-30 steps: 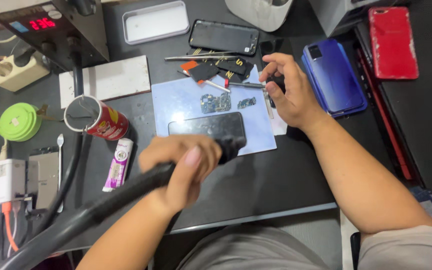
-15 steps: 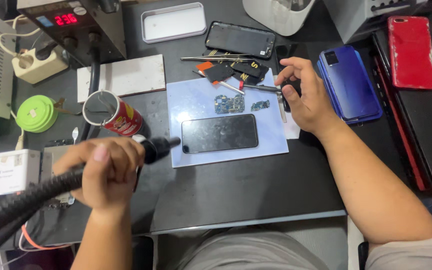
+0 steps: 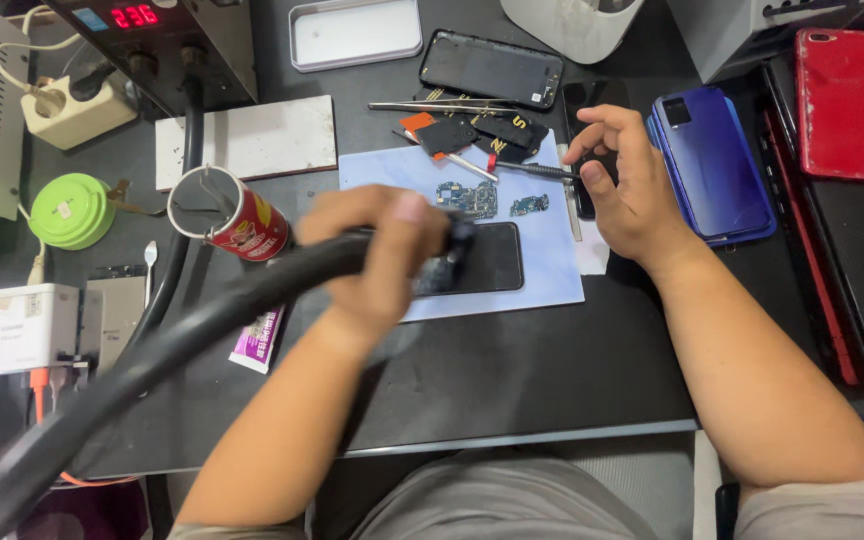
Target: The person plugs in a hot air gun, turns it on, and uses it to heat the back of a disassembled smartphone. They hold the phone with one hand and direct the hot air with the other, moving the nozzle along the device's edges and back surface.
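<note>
Head view: repair bench, seen from above.
Left hand (image 3: 382, 255): fist wrapped around black hot-air wand (image 3: 282, 275), nozzle over dark phone (image 3: 482, 258) on pale blue mat (image 3: 552, 250).
Right hand (image 3: 624, 180): fingertips pinching thin screwdriver (image 3: 532, 171).

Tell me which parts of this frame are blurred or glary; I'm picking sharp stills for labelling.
Head view: the left hand and its black hose handpiece are smeared by motion blur; the right hand, circuit boards and blue phone are sharp; soft glare on the red phone; lighting even, shadows faint.
</note>
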